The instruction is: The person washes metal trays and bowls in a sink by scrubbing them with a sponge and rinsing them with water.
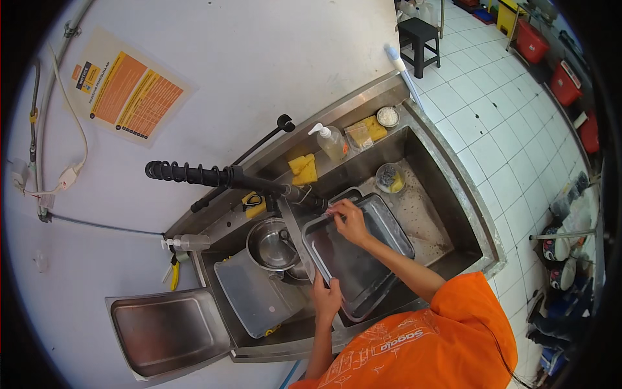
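Observation:
My left hand (326, 297) grips the near left rim of a rectangular metal tray (357, 262), which lies tilted over the right basin of a steel sink. At the tray's far edge is my right hand (349, 221), its fingers bent together close to the end of a black spray faucet (311, 202). Something small and pinkish shows at those fingertips; what it is I cannot tell. In the left basin stand a steel pot (272, 244) and a grey plastic lid or container (257, 296).
A pump bottle (332, 142), yellow sponges (304, 169) and a small bowl of white grains (388, 116) line the back ledge. A clear tub (390, 178) sits in the right basin. Left of the sink lies a deep steel pan (167, 330). A black stool (419, 41) stands on the tiled floor.

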Demonstrator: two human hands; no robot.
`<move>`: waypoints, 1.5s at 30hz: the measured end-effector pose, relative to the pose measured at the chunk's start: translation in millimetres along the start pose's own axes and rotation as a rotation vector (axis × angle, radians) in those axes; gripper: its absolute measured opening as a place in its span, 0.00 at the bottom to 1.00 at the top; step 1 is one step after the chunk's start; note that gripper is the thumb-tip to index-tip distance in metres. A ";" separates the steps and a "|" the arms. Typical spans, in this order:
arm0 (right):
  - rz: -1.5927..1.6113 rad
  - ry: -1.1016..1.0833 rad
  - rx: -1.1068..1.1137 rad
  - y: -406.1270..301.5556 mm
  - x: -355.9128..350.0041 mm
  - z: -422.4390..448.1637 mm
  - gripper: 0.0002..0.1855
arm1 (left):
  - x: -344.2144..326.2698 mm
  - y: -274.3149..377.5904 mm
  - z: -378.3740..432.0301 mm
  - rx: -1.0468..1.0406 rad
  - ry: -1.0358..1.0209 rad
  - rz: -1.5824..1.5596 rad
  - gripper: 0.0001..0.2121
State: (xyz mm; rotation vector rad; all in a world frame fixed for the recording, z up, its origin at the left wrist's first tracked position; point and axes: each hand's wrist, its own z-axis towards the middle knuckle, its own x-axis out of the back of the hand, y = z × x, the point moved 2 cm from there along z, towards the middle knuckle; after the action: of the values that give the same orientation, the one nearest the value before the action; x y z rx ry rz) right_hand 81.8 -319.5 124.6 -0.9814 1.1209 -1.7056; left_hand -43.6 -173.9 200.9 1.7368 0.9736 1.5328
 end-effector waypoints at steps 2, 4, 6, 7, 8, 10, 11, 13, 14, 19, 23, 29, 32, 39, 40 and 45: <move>-0.190 0.050 0.042 11.7 8.8 8.7 0.03 | -2.7 -0.9 -1.6 0.057 -0.004 0.024 0.23; -0.111 -0.050 -0.277 31.6 20.8 15.8 0.03 | -1.3 -2.2 0.9 -0.070 0.024 0.054 0.24; -0.030 -0.093 -0.380 40.6 23.2 23.1 0.04 | 1.4 -2.0 2.8 -0.167 0.050 0.119 0.24; -0.011 -0.146 -0.387 40.6 20.3 24.2 0.04 | 2.2 -0.9 4.9 -0.202 0.059 0.170 0.24; 0.009 -0.199 -0.394 40.3 16.6 24.3 0.03 | 3.6 -0.6 6.0 -0.235 0.069 0.222 0.24; 0.063 -0.235 -0.423 47.8 14.9 27.5 0.02 | 6.5 -3.7 9.7 -0.227 0.037 0.208 0.24; 0.099 -0.224 -0.444 62.0 13.1 29.1 0.02 | 7.4 -4.6 10.8 -0.223 0.022 0.201 0.24; 0.194 -0.262 -0.489 72.5 14.3 32.8 0.02 | 11.1 -5.9 9.2 -0.224 0.023 0.198 0.23; 0.249 -0.307 -0.513 77.6 16.2 33.9 0.02 | 12.1 -6.2 8.6 -0.226 0.023 0.197 0.23; 0.373 -0.322 -0.544 71.9 7.2 30.3 0.03 | 13.7 -7.4 9.8 -0.154 -0.023 0.179 0.19; 0.259 -0.322 -0.539 68.0 14.4 34.6 0.03 | 15.0 -4.2 7.7 -0.170 -0.028 0.202 0.17; 0.367 -0.339 -0.543 82.6 18.8 31.5 0.04 | 14.8 -6.5 9.7 -0.146 -0.065 0.173 0.19; 0.472 -0.349 -0.525 69.2 14.8 35.2 0.05 | 18.5 0.0 8.9 -0.235 0.041 0.185 0.17; 0.467 -0.465 -0.561 37.7 28.5 44.6 0.08 | 27.9 -10.1 12.6 -0.217 -0.015 0.251 0.19; 0.503 -0.541 -0.585 39.6 31.1 47.8 0.07 | 30.1 -10.2 13.5 -0.197 -0.050 0.251 0.19; 0.635 -0.773 -0.524 49.6 34.6 57.3 0.05 | 30.8 -4.6 13.3 -0.206 -0.073 0.215 0.18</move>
State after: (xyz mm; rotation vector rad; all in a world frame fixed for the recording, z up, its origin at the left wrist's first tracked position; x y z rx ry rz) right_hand 134.1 -379.5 99.7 -1.2636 1.1683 -0.4427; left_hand -29.3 -145.1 211.7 1.7799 0.5852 1.6263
